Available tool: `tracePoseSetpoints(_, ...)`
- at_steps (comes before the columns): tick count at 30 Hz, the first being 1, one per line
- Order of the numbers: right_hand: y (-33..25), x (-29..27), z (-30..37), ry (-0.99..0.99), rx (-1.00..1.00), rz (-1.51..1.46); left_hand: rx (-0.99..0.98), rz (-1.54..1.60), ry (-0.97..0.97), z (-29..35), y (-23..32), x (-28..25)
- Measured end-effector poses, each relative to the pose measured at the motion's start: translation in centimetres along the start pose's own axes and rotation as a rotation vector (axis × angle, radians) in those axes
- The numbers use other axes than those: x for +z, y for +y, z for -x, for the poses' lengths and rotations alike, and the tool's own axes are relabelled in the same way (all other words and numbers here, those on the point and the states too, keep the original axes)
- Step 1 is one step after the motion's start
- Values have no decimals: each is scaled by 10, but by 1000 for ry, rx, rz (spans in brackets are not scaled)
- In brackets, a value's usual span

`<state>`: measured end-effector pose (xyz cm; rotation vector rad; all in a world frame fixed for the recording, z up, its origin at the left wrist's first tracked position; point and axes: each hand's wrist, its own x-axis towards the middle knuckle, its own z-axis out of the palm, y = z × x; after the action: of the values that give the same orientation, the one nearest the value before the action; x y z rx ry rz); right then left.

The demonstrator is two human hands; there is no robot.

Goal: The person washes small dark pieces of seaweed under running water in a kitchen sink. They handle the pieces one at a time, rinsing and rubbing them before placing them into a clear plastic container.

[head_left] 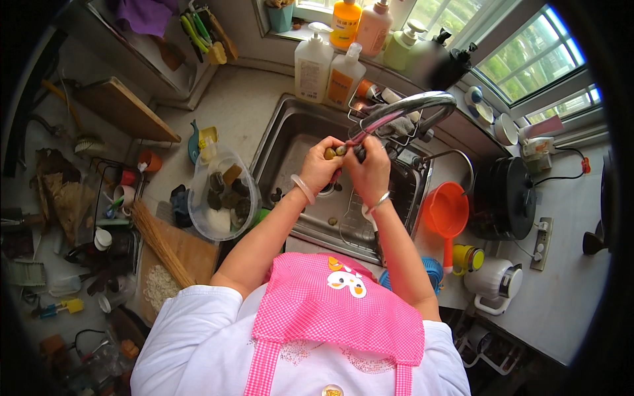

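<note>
Both hands are close together over the stainless steel sink (264, 142), beneath the curved faucet (422, 102). My left hand (318, 166), a pale bangle on its wrist, is closed around small round greenish-brown things (329, 153); their kind is not clear. Right beside it, my right hand (371, 168) has its fingers curled in, close to the hose end of the faucet. Something dark shows by its fingers, too small to name. A similar round piece (332, 221) lies on the sink bottom, with dark bits near the drain.
Left of the sink stands a clear plastic tub (198, 204) with dark pieces inside. An orange ladle (446, 211), a black pot (503, 198) and a white kettle (492, 280) are at the right. Pump bottles (313, 69) line the back, near a wire rack (403, 135).
</note>
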<state>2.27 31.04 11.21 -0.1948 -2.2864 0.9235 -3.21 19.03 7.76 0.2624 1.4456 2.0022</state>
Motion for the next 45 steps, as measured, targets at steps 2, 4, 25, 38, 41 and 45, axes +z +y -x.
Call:
tracePoseSetpoints(2,14,-7,-8,-75,265,-82,-10,68,-33,8,4,6)
tracePoseSetpoints(4,12,-10,-9,-87,493,-277,-152,334,31,8,10,6)
tracePoseSetpoints(25,5,4,22,-112,375,-257,-591,671,-51,-8,3,-11)
tracePoseSetpoints(38,36,-7,27,-268,570,-592,13,-471,201,-13,-7,7)
tracePoseSetpoints(41,34,1,29,-184,517,-485,-170,-141,48,1,-9,-2)
tracePoseSetpoints(45,31,5,30,-225,624,-754,-108,-156,10,12,-15,-15)
